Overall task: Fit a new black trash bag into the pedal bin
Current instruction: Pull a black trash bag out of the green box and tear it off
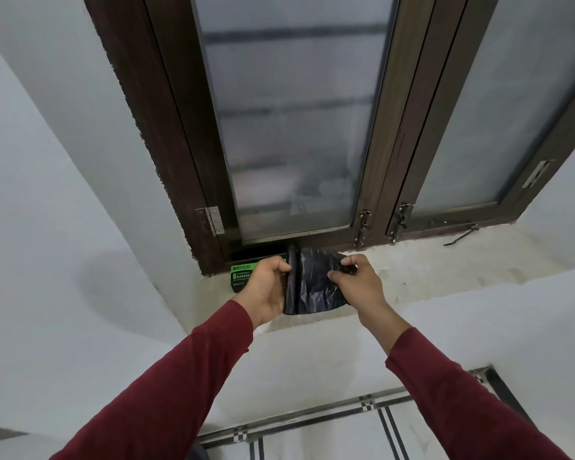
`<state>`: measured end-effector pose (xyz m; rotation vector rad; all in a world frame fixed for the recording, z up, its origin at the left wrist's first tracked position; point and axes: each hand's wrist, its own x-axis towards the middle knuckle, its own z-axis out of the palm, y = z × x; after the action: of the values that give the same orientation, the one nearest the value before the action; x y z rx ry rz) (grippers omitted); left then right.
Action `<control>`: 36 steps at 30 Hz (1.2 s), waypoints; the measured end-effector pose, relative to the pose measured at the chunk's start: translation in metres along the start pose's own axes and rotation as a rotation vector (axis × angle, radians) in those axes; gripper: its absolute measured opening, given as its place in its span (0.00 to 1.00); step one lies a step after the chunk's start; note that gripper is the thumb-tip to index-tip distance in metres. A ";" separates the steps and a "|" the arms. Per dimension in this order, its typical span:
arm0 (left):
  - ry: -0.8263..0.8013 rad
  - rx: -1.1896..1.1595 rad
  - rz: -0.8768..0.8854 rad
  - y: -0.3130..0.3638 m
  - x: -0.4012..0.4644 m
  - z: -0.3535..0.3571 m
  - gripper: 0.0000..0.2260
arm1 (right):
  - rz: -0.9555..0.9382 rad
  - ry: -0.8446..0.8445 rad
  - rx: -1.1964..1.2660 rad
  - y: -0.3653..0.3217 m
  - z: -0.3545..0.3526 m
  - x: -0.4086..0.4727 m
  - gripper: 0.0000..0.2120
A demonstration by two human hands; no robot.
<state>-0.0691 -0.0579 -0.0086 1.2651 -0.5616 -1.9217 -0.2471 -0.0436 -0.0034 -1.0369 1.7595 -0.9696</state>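
The pedal bin does not appear in the head view, and only the forearms in dark red sleeves (166, 393) reach up from the lower edge. Much of the green and black box (241, 277) on the window sill (429, 277) is hidden behind the left hand (266, 288). Its visible face reads "BECO" on the green band, then "GARBAG" cut off by the hand, with a smaller line above it too fine to read and "BECO" again lower down. A small bin icon sits beside the lettering.

The left hand grips the roll of black trash bags (292, 283), fingers curled round it and the thumb pressed on its upper part; the roll stands roughly upright, just in front of the box. The right hand (357, 283) pinches the loose black trash bag (316, 287) that is drawn out sideways from the roll, its fingers (337, 277) bunching the crinkled film at the far edge. The lower edge of the bag hangs just over the front of the sill.

Behind the hands stands a dark brown window frame (166, 127) with frosted panes (296, 111); shapes behind the glass are too blurred to make out. Metal hinges (213, 220) and latches (362, 227) show along the bottom rail. Tiled floor (329, 436) with dark stripes is partly visible below.
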 end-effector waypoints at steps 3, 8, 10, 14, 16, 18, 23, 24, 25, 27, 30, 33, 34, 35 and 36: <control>-0.001 0.004 0.016 0.000 -0.003 0.002 0.20 | -0.024 -0.057 -0.029 -0.001 -0.005 0.001 0.19; 0.019 0.034 0.003 -0.004 0.000 0.004 0.17 | -0.008 -0.048 0.007 -0.005 -0.010 0.001 0.26; 0.027 0.026 -0.019 -0.004 0.001 0.004 0.16 | 0.040 -0.008 0.053 -0.008 -0.013 0.001 0.22; -0.025 -0.001 -0.005 -0.002 0.003 0.008 0.17 | 0.052 -0.005 0.049 -0.007 -0.015 0.003 0.15; -0.039 -0.001 0.025 0.000 0.002 0.012 0.13 | -0.004 0.028 0.001 -0.006 -0.012 0.002 0.25; -0.057 0.007 0.015 0.001 0.003 0.015 0.14 | -0.079 0.047 -0.047 -0.006 -0.011 -0.001 0.24; -0.032 -0.010 -0.025 -0.001 0.008 0.013 0.20 | -0.116 -0.057 -0.052 -0.014 -0.016 0.001 0.20; -0.027 -0.021 -0.011 -0.002 0.010 0.012 0.20 | -0.102 -0.081 -0.065 -0.016 -0.017 0.000 0.22; -0.039 -0.036 0.001 -0.002 0.012 0.011 0.19 | -0.094 -0.094 -0.077 -0.017 -0.017 0.001 0.25; -0.067 -0.022 0.001 -0.001 0.010 0.013 0.17 | -0.108 -0.109 -0.085 -0.017 -0.017 0.003 0.30; -0.096 0.079 -0.014 0.002 0.008 0.015 0.16 | -0.169 -0.097 -0.059 -0.020 -0.016 0.001 0.33; -0.079 0.095 0.056 0.003 0.010 0.017 0.15 | -0.151 -0.084 -0.014 -0.019 -0.015 0.003 0.28; -0.061 0.093 0.077 0.003 0.011 0.016 0.14 | -0.120 -0.074 0.000 -0.019 -0.015 0.005 0.25; -0.047 0.096 0.075 0.003 0.011 0.016 0.14 | -0.085 -0.066 0.017 -0.019 -0.014 0.008 0.22; -0.037 0.109 0.064 0.002 0.011 0.015 0.12 | -0.057 -0.058 0.023 -0.020 -0.015 0.009 0.16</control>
<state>-0.0847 -0.0684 -0.0073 1.2667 -0.7258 -1.8867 -0.2587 -0.0556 0.0172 -1.0949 1.6756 -0.9834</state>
